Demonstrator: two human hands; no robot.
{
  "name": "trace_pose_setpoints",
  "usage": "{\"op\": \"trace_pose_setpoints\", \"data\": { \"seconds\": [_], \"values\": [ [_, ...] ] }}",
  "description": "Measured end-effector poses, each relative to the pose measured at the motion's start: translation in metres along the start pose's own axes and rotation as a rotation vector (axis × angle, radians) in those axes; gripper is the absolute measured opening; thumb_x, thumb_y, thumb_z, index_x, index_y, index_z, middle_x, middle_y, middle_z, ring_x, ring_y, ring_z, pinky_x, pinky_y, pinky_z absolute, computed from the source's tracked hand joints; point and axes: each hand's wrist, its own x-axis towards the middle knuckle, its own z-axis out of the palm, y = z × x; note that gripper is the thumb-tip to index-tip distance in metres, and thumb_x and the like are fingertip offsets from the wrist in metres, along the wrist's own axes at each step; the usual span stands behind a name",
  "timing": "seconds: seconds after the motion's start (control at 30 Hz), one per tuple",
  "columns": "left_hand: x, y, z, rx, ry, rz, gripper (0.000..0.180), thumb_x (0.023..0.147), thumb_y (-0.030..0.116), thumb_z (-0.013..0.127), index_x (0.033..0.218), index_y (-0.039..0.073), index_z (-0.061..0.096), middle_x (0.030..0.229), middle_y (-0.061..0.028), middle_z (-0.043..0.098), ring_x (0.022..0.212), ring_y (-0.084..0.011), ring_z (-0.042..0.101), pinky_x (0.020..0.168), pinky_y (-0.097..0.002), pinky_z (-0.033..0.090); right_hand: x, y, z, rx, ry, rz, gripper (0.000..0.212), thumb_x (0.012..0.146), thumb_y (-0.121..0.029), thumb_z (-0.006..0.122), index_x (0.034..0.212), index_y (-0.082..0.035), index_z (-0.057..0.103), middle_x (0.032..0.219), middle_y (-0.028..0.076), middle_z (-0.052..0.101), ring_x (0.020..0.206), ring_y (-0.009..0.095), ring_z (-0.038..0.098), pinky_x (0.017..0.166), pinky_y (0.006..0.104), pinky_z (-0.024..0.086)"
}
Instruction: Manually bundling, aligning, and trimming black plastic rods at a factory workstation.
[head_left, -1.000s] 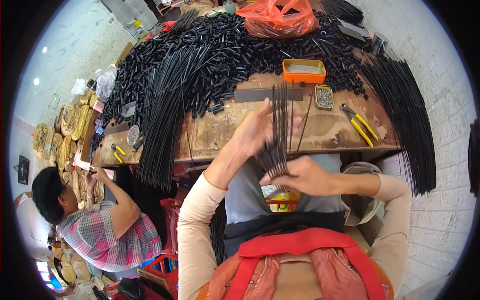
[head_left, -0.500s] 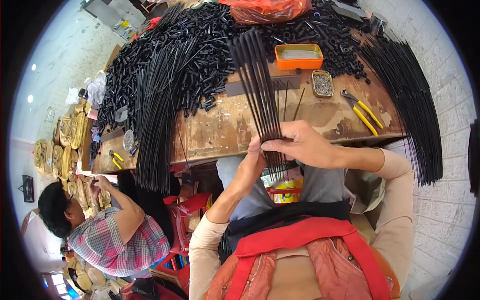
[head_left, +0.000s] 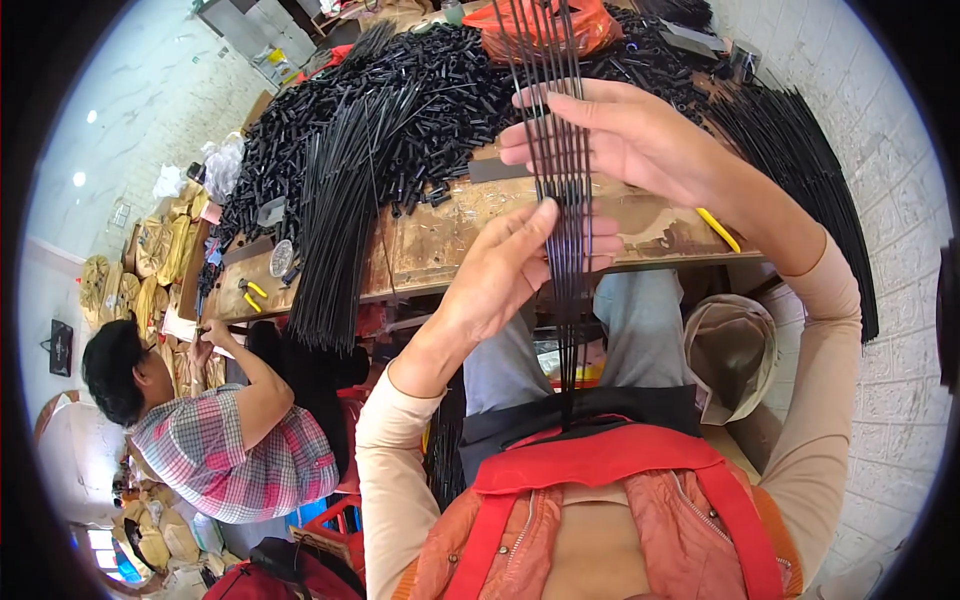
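A flat row of several thin black rods (head_left: pixel 568 250) stands upright in front of me, running from above the picture's top edge down to my lap. My left hand (head_left: pixel 495 270) holds them around the middle, its thumb across the front and its fingers showing behind on the right. Higher up, my right hand (head_left: pixel 640 135) also has the rods between its thumb and its loosely spread fingers. Beyond my hands lies the wooden table (head_left: pixel 440 240). Yellow-handled pliers (head_left: pixel 718 230) are partly covered by my right arm.
A heap of short black tubular parts (head_left: pixel 440 90) covers the back of the table. Bundles of black rods (head_left: pixel 345 220) lie left and right (head_left: pixel 800 150). A red plastic bag (head_left: pixel 590 35) sits at the back. On the left, another person (head_left: pixel 240 440) works beside small yellow-handled pliers (head_left: pixel 252 294).
My right hand has moved up along the rods, away from my left. The rods stand closer to me, their lower ends at my lap. The orange tin is now hidden behind my right hand.
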Motion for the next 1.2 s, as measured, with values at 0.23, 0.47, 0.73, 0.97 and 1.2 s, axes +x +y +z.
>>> {"op": "trace_pose_setpoints", "data": {
  "seconds": [0.23, 0.47, 0.73, 0.97, 1.2],
  "values": [
    [0.011, 0.012, 0.001, 0.155, 0.006, 0.051, 0.048, 0.104, 0.031, 0.038, 0.129, -0.009, 0.044, 0.124, -0.0244, 0.056, 0.114, -0.0324, 0.059, 0.1, -0.0437, 0.047, 0.005, -0.009, 0.01, -0.173, -0.015, 0.0, 0.039, 0.097, -0.022, 0.054, 0.124, 0.006, 0.052, 0.121, 0.018, 0.06, 0.115, 0.025, 0.058, 0.102, 0.0361, 0.045],
    [0.001, -0.026, -0.042, -0.522, -0.281, 0.006, 0.062, 0.102, 0.046, 0.028, 0.138, -0.004, 0.037, 0.135, -0.0204, 0.05, 0.124, -0.0342, 0.05, 0.109, -0.045, 0.037, -0.035, 0.031, 0.047, -0.474, 0.093, -0.062, 0.018, 0.092, -0.017, 0.061, 0.103, -0.004, 0.067, 0.094, 0.003, 0.069, 0.082, 0.01, 0.063, 0.077, 0.0262, 0.052],
    [0.075, -0.045, -0.103, -0.272, 0.19, -0.324, 0.061, 0.102, 0.049, 0.023, 0.13, -0.001, 0.045, 0.126, -0.0208, 0.056, 0.118, -0.0312, 0.055, 0.101, -0.0465, 0.044, -0.078, 0.169, 0.011, -0.683, -0.032, -0.038, 0.021, 0.092, -0.013, 0.06, 0.109, -0.002, 0.066, 0.101, 0.009, 0.071, 0.091, 0.017, 0.068, 0.08, 0.031, 0.052],
    [0.1, -0.089, -0.22, -0.127, 0.291, 0.17, 0.036, 0.097, 0.024, 0.05, 0.124, 0.001, 0.055, 0.115, -0.0115, 0.064, 0.103, -0.0193, 0.061, 0.088, -0.0328, 0.05, 0.001, 0.187, -0.037, -0.7, 0.106, 0.065, 0.019, 0.092, -0.014, 0.061, 0.107, -0.005, 0.069, 0.091, 0.007, 0.07, 0.081, 0.011, 0.062, 0.075, 0.0285, 0.049],
    [-0.01, -0.015, -0.064, 0.702, 0.32, 0.06, 0.025, 0.093, -0.006, 0.049, 0.117, -0.006, 0.057, 0.114, -0.0147, 0.066, 0.093, -0.0159, 0.066, 0.078, -0.0279, 0.054, -0.013, 0.189, -0.025, -0.747, 0.127, -0.084, 0.02, 0.09, -0.013, 0.062, 0.107, -0.005, 0.067, 0.092, 0.014, 0.069, 0.085, 0.026, 0.067, 0.075, 0.0346, 0.05]
  ]
}}
